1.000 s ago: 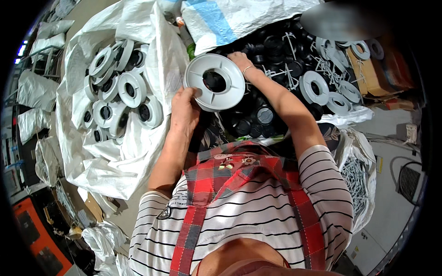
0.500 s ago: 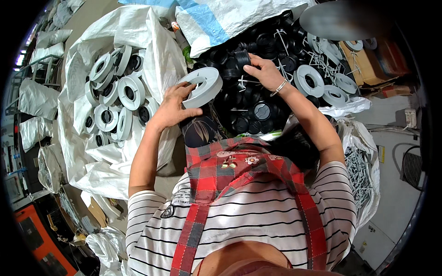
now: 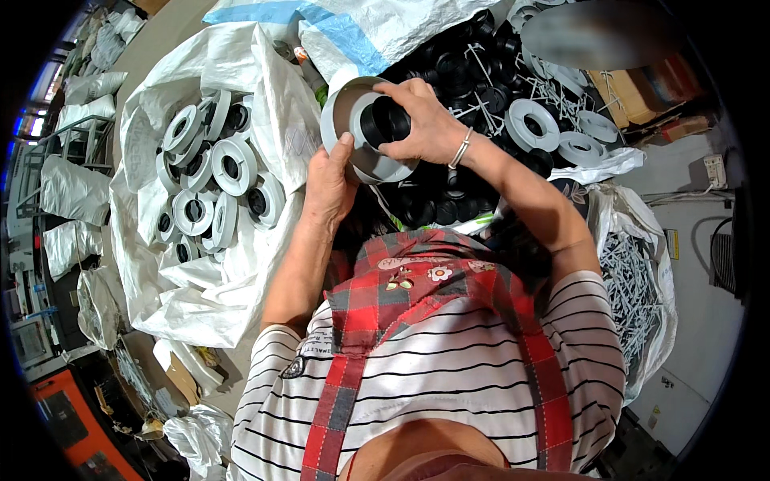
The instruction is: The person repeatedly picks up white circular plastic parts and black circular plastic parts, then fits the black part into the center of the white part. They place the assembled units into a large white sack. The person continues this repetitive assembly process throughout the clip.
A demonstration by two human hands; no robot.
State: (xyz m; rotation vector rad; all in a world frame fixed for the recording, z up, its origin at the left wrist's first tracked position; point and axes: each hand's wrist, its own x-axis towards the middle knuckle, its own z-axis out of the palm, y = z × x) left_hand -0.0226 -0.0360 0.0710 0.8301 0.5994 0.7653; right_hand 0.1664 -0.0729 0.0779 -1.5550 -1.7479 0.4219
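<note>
A round grey plastic flange ring is tilted on edge in my left hand, which has its thumb over the rim and its other fingers hidden behind. My right hand grips a black cylindrical plastic piece between thumb and fingers. That black piece is at the ring's central hole; whether it sits inside the hole cannot be made out. Behind and below both hands lies a heap of black round plastic parts.
On the left, an open white woven sack holds several grey rings with black centres. More grey rings and thin grey sticks lie at the right of the heap. A sack of grey stick-like pieces stands by my right side.
The grey ring has been tipped up toward the right. My right hand has brought the black piece from above the heap to the ring's centre.
</note>
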